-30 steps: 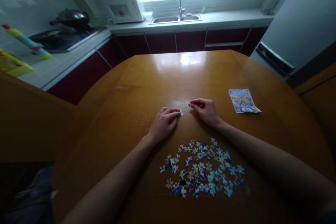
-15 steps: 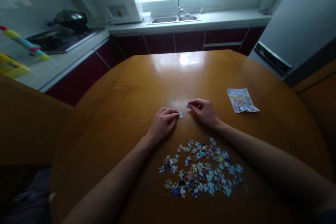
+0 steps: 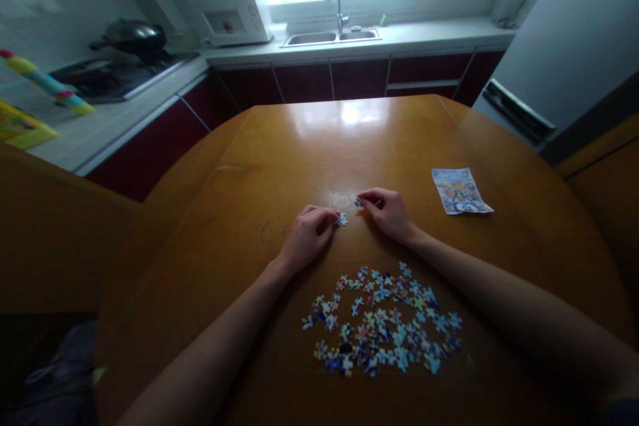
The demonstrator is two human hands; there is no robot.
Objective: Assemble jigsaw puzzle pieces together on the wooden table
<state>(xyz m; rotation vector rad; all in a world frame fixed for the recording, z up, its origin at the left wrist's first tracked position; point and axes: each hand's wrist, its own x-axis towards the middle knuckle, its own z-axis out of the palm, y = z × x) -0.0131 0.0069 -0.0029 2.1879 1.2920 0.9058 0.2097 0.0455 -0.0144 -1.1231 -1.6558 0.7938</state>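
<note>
Now left hand (image 3: 306,237) and right hand (image 3: 391,214) pinch puzzle pieces (image 3: 343,219), the left one more exposed than before.

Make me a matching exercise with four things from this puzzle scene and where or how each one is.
1. left hand
2. right hand
3. picture sheet
4. loose pieces

A. pinching a small piece, nearer the sheet
B. scattered between the forearms
C. holding a pale blue piece
D. lying right of both hands

Pairs: 1-C, 2-A, 3-D, 4-B
</note>
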